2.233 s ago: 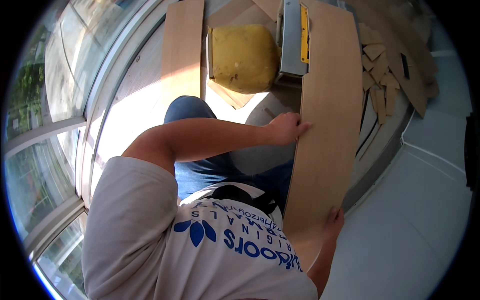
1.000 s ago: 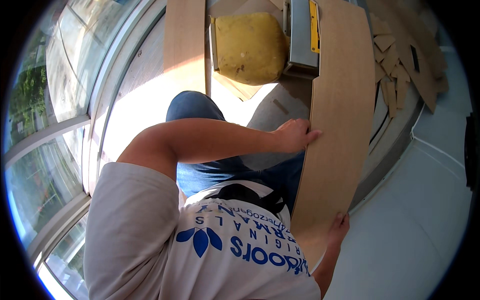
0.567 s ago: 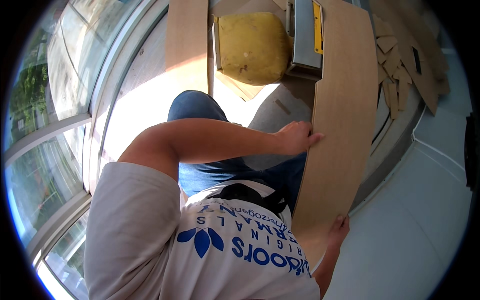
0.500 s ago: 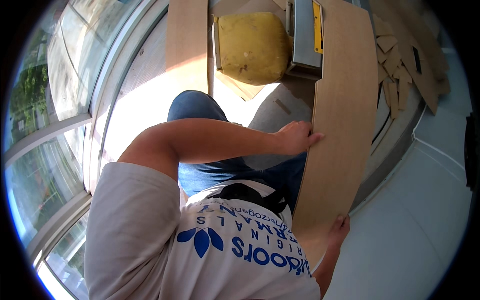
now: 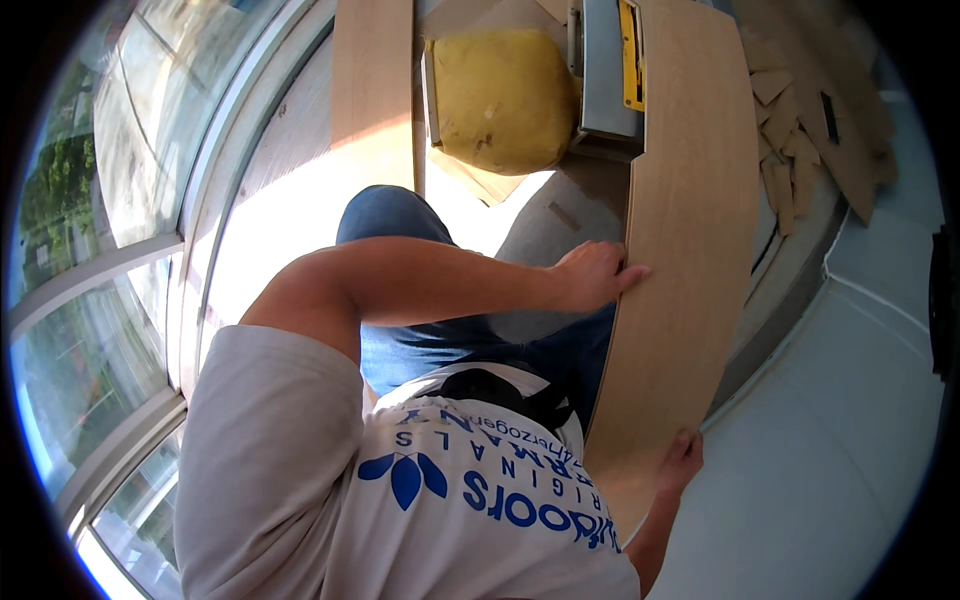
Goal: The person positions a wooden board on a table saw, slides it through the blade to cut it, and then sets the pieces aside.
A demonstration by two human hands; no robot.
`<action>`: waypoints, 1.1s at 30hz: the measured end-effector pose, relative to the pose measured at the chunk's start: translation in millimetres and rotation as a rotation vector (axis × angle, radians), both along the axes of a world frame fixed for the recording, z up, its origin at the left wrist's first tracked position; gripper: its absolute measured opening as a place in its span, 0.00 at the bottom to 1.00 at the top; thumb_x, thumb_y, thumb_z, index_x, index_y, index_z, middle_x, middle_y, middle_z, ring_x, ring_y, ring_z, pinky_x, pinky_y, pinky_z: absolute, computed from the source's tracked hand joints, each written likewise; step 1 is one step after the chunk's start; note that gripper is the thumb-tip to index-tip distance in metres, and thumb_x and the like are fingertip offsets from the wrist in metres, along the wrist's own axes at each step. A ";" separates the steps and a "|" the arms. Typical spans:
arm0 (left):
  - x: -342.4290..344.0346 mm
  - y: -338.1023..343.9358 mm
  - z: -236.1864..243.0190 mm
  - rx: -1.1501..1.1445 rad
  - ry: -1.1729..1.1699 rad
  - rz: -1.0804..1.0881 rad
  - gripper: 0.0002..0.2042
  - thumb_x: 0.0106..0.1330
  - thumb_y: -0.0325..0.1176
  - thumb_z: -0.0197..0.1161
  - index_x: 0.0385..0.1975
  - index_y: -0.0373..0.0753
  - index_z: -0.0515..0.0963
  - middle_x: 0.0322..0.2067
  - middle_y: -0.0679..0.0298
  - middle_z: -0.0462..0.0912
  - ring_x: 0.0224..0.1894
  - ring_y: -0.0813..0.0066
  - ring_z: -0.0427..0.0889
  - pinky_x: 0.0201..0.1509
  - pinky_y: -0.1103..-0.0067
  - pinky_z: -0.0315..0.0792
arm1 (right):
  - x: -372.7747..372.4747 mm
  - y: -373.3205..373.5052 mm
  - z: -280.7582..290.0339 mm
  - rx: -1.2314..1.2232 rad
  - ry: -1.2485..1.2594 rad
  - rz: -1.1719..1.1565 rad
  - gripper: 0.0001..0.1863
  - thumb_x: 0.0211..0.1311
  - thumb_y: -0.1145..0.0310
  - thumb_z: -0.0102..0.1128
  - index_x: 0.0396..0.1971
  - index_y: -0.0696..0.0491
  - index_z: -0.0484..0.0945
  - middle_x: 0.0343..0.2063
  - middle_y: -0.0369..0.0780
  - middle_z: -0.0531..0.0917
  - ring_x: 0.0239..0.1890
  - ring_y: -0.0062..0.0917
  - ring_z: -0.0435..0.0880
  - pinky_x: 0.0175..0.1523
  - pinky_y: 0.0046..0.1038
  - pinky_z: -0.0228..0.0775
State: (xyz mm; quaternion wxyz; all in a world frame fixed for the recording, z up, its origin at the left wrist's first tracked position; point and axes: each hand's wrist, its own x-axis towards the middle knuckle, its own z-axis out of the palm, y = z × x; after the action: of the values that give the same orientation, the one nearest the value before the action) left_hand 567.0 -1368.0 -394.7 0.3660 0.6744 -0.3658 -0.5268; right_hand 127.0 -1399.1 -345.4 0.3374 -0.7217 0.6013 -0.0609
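Observation:
A long light wood-look plank (image 5: 690, 200) runs from the far edge down along my right side. My left hand (image 5: 600, 275) grips its left edge, thumb on the face and fingers curled under the rim. Nearer my body, my right hand (image 5: 682, 460) is closed on the plank's right edge, its fingertips partly hidden. Beyond my left hand, the plank lies against a grey metal machine (image 5: 612, 85) with a yellow slotted strip (image 5: 632, 60). A scuffed yellow rounded cushion-like thing (image 5: 500, 98) sits left of that machine.
Another wood-look plank (image 5: 372, 90) lies at the far left in sunlight. Several cut wood offcuts (image 5: 785, 150) are scattered at the far right, by a pale wall (image 5: 830, 430). Large framed windows (image 5: 110, 270) line the left side. My jeans-clad knee (image 5: 395, 215) is bent below my left arm.
The view has shifted very slightly. Both hands keep their places on the plank, which shows hardly any movement.

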 end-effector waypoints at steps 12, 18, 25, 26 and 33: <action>27.3 -69.3 133.2 -0.623 0.651 -0.016 0.18 0.78 0.36 0.56 0.60 0.33 0.68 0.50 0.64 0.82 0.50 0.82 0.78 0.56 0.78 0.74 | 86.7 -120.0 162.1 -0.570 -0.167 -0.011 0.18 0.67 0.57 0.60 0.41 0.60 0.79 0.33 0.33 0.81 0.35 0.19 0.76 0.43 0.24 0.71; 23.1 -49.0 187.1 -0.975 0.366 0.346 0.20 0.76 0.34 0.57 0.62 0.31 0.64 0.47 0.58 0.84 0.48 0.76 0.83 0.52 0.77 0.77 | 137.0 -180.3 279.9 -0.590 -0.083 0.383 0.19 0.70 0.54 0.57 0.37 0.58 0.75 0.27 0.32 0.76 0.32 0.17 0.70 0.40 0.23 0.67; 17.5 4.3 255.0 -1.174 0.089 0.527 0.20 0.77 0.34 0.56 0.62 0.32 0.63 0.55 0.59 0.78 0.57 0.75 0.77 0.59 0.76 0.73 | 208.4 -224.8 347.8 -0.567 -0.313 0.805 0.18 0.66 0.58 0.58 0.39 0.60 0.74 0.28 0.35 0.78 0.32 0.18 0.72 0.39 0.24 0.69; 11.2 11.6 266.6 -1.210 0.045 0.602 0.19 0.77 0.34 0.56 0.62 0.33 0.63 0.56 0.59 0.78 0.56 0.75 0.77 0.58 0.76 0.73 | 214.0 -229.6 345.0 -0.538 -0.380 0.817 0.16 0.64 0.60 0.59 0.38 0.60 0.74 0.26 0.35 0.77 0.31 0.18 0.71 0.38 0.24 0.69; 12.6 56.0 321.8 -1.496 -0.219 0.947 0.17 0.81 0.41 0.47 0.60 0.36 0.69 0.53 0.61 0.79 0.56 0.77 0.78 0.61 0.75 0.71 | 268.9 -211.9 360.4 -0.600 -0.809 1.163 0.13 0.69 0.66 0.64 0.43 0.60 0.76 0.34 0.36 0.81 0.35 0.16 0.75 0.43 0.21 0.70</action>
State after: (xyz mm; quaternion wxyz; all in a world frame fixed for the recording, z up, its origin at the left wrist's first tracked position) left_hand 579.6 -1312.0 -73.0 0.8526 0.3860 -0.3298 0.1235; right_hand 395.9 -1610.9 15.1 0.2987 -0.9039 -0.0876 -0.2935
